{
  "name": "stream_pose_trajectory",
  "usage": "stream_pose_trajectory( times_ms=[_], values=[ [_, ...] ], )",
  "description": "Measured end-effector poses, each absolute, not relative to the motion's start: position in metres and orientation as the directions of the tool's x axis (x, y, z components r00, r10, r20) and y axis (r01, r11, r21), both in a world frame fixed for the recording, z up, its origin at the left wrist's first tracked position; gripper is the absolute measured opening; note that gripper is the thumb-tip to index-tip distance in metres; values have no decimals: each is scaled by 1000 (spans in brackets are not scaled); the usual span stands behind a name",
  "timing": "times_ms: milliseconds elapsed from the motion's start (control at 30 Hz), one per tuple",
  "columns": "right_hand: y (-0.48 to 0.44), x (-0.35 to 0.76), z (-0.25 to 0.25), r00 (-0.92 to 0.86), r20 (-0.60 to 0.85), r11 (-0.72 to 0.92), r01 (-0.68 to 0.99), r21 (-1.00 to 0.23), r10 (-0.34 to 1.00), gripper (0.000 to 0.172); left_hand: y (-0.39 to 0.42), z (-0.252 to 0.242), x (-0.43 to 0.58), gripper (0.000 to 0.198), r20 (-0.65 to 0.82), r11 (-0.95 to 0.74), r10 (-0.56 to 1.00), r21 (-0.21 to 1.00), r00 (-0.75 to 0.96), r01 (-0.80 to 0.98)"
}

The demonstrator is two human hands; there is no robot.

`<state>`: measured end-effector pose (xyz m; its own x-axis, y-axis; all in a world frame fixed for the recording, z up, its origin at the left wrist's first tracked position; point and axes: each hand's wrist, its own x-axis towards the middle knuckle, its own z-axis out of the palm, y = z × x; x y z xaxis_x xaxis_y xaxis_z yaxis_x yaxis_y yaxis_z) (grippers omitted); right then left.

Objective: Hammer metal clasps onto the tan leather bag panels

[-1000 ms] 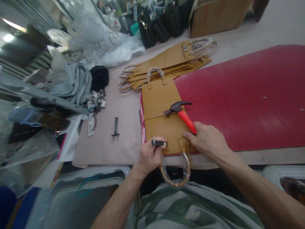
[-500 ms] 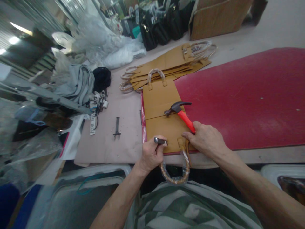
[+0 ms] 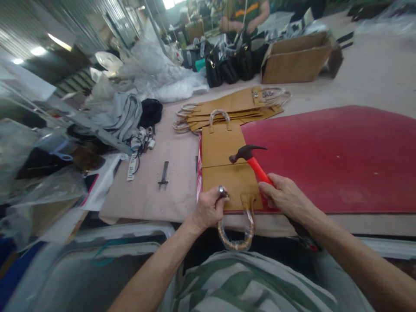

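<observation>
Lying just beyond the hands, a tan bag piece (image 3: 229, 175) has a wrapped handle (image 3: 238, 247) looping toward the wearer between them. The left hand (image 3: 209, 209) pinches a dark metal rod (image 3: 222, 191), low over the piece; the right hand (image 3: 287, 196) grips an orange-handled hammer (image 3: 255, 165), its head above the piece. Right of the right hand spreads a red sheet (image 3: 328, 162) on the desk (image 3: 139, 203). Left of the left hand lies a pronged tool (image 3: 165, 173); farther beyond both hands are stacked tan pieces (image 3: 227, 102).
</observation>
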<state>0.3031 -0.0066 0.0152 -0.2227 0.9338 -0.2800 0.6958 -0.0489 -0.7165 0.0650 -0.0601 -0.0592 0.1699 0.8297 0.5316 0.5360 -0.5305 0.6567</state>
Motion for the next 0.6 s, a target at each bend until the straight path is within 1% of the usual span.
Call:
stream_pose_trajectory(
  times_ms=[67,133,200,267,367,467,500,600],
  values=[
    [-15,305,40,-255,-182,16,619,-785,950,22,-60,-57,66,13,536,-531,827,652,166,540],
    [-25,307,65,-267,-56,131,630,-766,962,23,-60,-55,68,13,523,-518,836,656,164,550],
    [-37,309,80,-258,33,207,686,-698,966,25,-60,-54,69,14,501,-500,849,661,167,560],
    [-48,313,84,-279,88,272,736,-620,956,28,-60,-55,70,13,503,-498,849,655,164,568],
    [-57,320,79,-418,162,441,755,-484,894,35,-59,-58,71,11,529,-511,835,640,153,574],
    [-62,325,83,-535,279,603,706,-371,798,39,-59,-60,71,9,526,-506,837,642,150,576],
    [-64,325,88,-531,344,631,690,-354,774,37,-59,-61,71,9,520,-503,841,643,152,577],
    [-69,321,101,-410,538,631,703,-327,736,28,-59,-60,71,8,507,-497,846,640,164,586]
  ],
)
